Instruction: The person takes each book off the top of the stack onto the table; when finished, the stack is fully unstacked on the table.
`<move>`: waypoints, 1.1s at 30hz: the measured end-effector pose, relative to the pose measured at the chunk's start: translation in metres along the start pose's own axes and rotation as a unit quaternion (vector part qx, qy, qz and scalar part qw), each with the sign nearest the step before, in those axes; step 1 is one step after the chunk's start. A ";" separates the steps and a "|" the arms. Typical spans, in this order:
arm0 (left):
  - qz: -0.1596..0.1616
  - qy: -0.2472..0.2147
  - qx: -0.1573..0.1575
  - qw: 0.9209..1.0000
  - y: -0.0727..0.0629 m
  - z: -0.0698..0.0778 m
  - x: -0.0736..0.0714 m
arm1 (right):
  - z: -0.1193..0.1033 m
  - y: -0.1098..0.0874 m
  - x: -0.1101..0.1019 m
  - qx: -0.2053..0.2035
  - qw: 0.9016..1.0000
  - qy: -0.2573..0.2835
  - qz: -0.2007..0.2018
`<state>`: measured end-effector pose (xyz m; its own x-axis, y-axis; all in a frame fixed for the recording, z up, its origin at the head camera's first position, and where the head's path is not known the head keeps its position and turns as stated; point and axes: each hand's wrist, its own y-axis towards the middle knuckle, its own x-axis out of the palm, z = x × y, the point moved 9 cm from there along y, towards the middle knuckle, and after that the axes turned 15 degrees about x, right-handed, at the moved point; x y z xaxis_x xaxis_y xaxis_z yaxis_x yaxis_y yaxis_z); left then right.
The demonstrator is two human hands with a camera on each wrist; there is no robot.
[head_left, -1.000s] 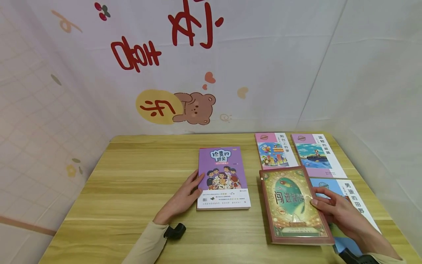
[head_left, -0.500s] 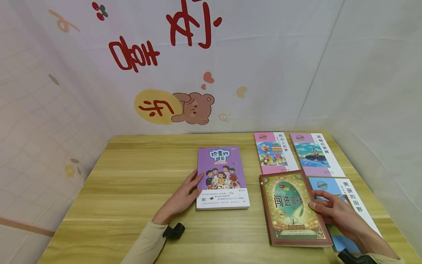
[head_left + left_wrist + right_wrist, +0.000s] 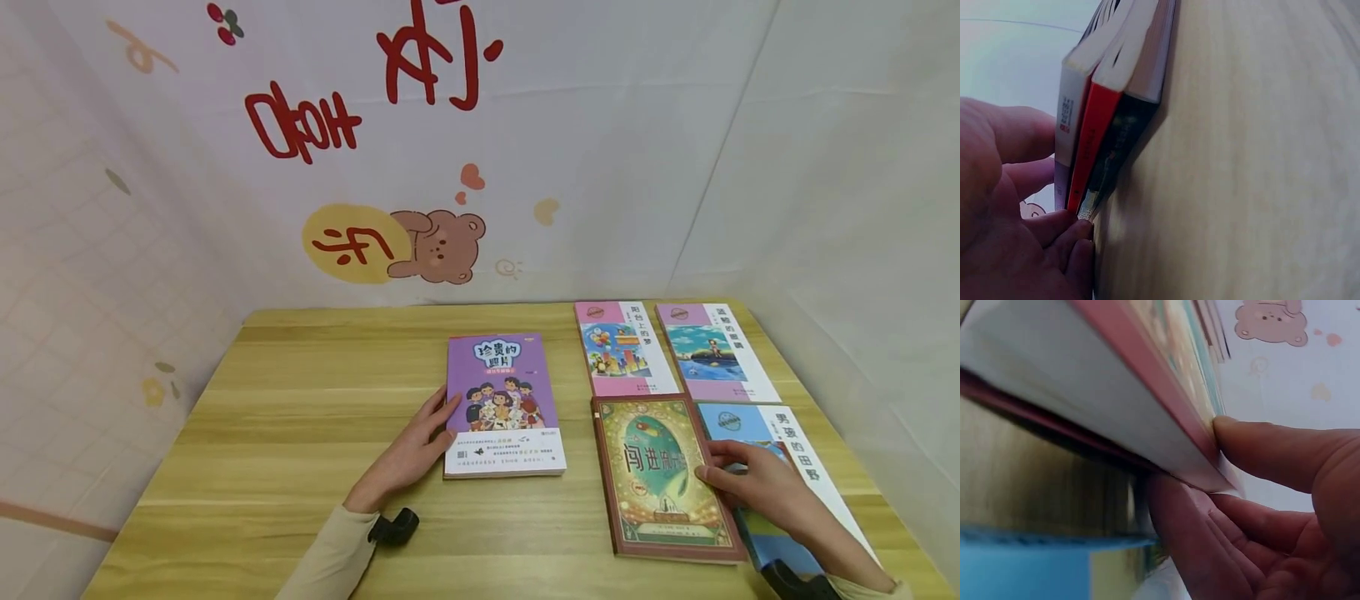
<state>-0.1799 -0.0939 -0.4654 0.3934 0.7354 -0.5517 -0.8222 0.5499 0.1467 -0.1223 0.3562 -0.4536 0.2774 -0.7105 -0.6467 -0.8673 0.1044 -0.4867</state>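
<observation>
A purple book (image 3: 502, 400) with cartoon children on its cover lies near the table's middle. Beneath it, the left wrist view shows a red spine (image 3: 1092, 137) and a dark green one (image 3: 1116, 140). My left hand (image 3: 408, 454) rests at the stack's left side, with fingertips on the purple cover's edge and lower fingers against the spines. At the right, my right hand (image 3: 765, 483) pinches a brown-bordered green and gold book (image 3: 667, 475) by its right edge, thumb on the cover and fingers underneath. Its right side overlaps a blue-topped book (image 3: 787, 467).
Two pink-topped books, one with balloons (image 3: 622, 346) and one with a sea picture (image 3: 712, 350), lie at the back right of the wooden table (image 3: 300, 400). A white printed curtain (image 3: 615, 125) hangs behind the table.
My right hand has shifted the brown-bordered book slightly down and toward me, uncovering more of the balloon book. My left hand keeps its place at the purple book.
</observation>
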 end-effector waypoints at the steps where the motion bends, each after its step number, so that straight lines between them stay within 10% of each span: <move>1: -0.001 0.000 -0.002 1.000 0.000 0.000 0.000 | -0.002 -0.001 -0.002 -0.011 0.999 -0.025 0.019; 8: 0.000 0.000 -0.001 1.000 -0.002 -0.002 -0.001 | -0.017 -0.008 -0.010 -0.047 0.985 -0.127 0.110; 18: 0.012 0.005 0.006 1.000 0.002 0.002 -0.002 | -0.049 -0.016 -0.028 -0.082 0.980 -0.095 0.156; 33: 0.119 -0.015 -0.037 0.992 0.012 0.006 -0.018 | -0.147 0.017 0.029 -0.174 0.982 0.009 0.070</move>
<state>-0.1941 -0.0985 -0.4489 0.1961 0.8527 -0.4841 -0.9207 0.3300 0.2083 -0.1896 0.2353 -0.3947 0.1413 -0.7185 -0.6810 -0.9860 -0.0404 -0.1620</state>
